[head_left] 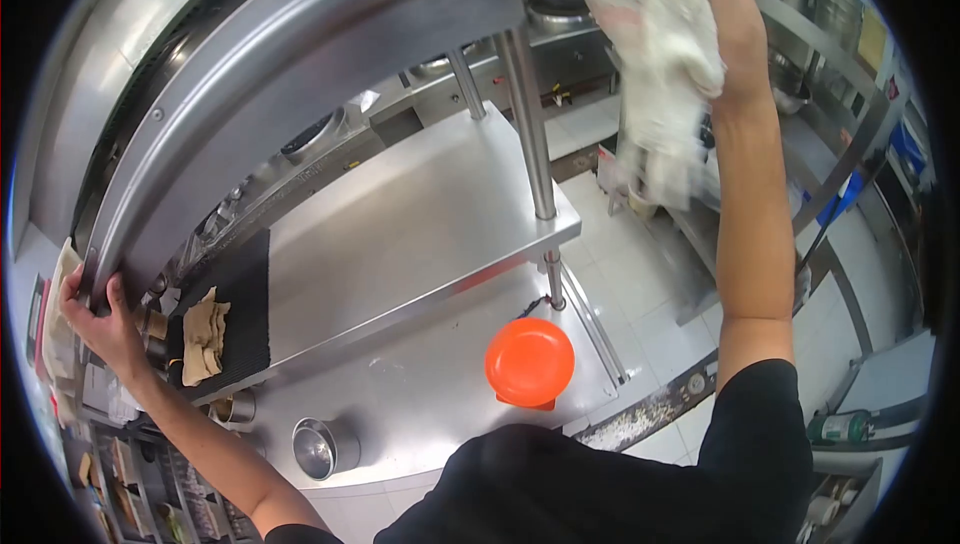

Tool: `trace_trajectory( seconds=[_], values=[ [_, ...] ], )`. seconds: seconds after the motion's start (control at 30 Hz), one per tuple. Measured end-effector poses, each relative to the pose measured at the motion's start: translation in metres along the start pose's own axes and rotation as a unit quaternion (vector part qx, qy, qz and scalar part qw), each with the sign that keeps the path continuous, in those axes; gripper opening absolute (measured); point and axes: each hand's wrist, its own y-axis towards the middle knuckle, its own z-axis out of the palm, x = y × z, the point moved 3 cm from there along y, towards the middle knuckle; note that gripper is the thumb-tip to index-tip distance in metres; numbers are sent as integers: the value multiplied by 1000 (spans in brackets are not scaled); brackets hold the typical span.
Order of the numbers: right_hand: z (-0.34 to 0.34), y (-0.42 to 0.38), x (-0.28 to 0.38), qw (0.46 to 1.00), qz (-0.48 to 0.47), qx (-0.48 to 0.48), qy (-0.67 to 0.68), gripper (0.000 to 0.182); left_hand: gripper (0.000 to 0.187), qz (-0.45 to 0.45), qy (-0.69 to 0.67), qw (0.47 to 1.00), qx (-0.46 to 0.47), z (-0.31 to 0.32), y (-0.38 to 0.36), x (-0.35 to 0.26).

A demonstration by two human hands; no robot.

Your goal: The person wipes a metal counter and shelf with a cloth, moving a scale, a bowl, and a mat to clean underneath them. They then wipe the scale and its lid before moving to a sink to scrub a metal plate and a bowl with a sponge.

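My right hand is raised at the upper right, closed on a white cloth that hangs down, its lower end blurred by motion. The cloth is beside the right end of a raised stainless steel shelf. At the far left, my left hand grips the near left end of that same shelf, thumb on one side and fingers on the other. Below the left hand, a folded tan cloth lies on a black ribbed mat.
Under the shelf is a steel table with upright posts. On its lower level stand an orange plastic stool or basin and a metal pot. Woks line the back counter. A steel rack stands at right.
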Motion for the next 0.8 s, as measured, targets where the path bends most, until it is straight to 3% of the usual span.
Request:
trace_trajectory(
  seconds=[0.03,0.13,0.17,0.27,0.4,0.53,0.67,0.8],
  values=[
    [-25,-18,-4,993,57,-62,-79,41,58,1,5,1000,0,0,0,3],
    [-65,-59,-59,979,118,-142,-91,27,57,-11,-2,1000,3,1,1,3],
    [-81,-69,-88,944,205,-170,-196,28,56,-16,-8,1000,7,0,1,2],
    [-94,-90,-184,913,233,-66,-327,38,55,4,-19,1000,2,1,2,5],
    [-92,-110,-291,888,345,77,-294,49,54,13,-17,1000,1,-1,3,6],
    [-87,-126,-281,900,351,40,-256,46,53,19,17,1000,-6,-2,6,10],
    [-75,-183,-227,912,328,18,-247,39,59,9,58,998,-19,-2,4,22],
    [-42,-231,-149,913,336,-108,-206,34,64,-15,85,996,-15,-2,6,36]
  ],
)
